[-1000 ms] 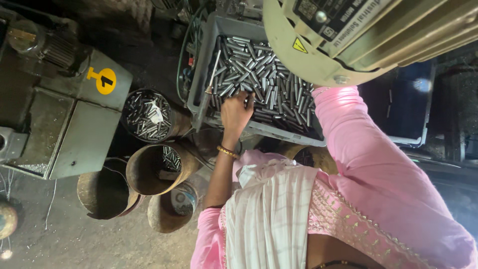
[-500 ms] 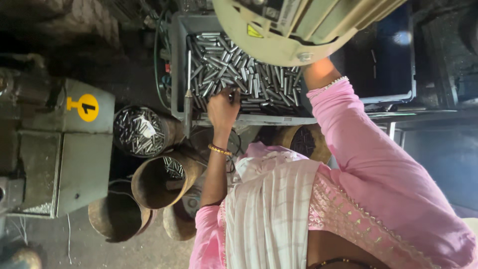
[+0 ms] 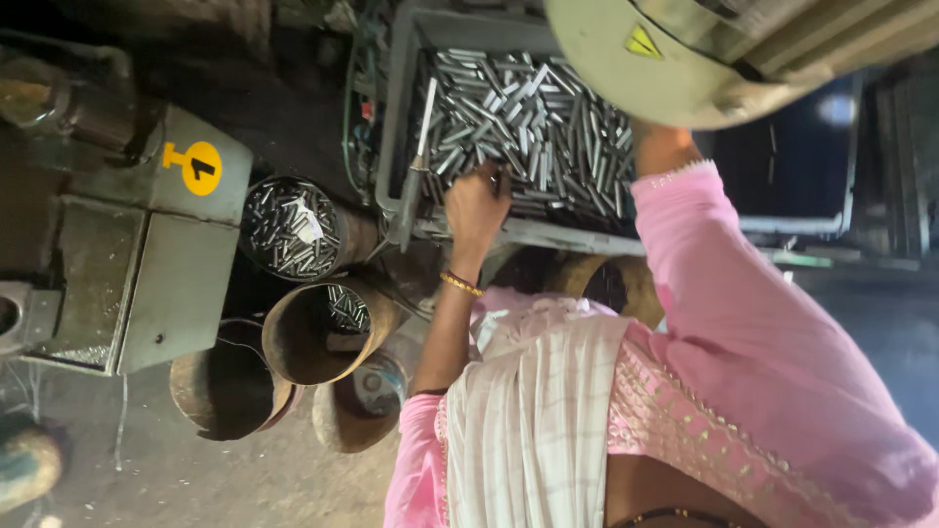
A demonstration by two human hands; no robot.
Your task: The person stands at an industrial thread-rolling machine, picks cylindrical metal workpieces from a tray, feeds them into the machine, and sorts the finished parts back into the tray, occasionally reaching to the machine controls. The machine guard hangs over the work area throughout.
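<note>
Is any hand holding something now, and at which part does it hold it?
It cannot be told. The left hand lies on the metal rods in the grey crate, fingers curled. The other hand is hidden.

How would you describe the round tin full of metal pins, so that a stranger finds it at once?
Start at the grey crate heaped with metal rods, where one hand reaches in. Beside it, next to the grey machine box with the yellow round sticker, stands the round tin. Unlike the rusty buckets near it, it is filled to the brim with shiny pins.

Grey concrete floor (image 3: 176, 479), dim light. Green metal machine cabinet (image 3: 147, 284) and rusty cylindrical tins (image 3: 323, 337) left of the hands. Cream machine housing (image 3: 665, 68) just above them.
</note>
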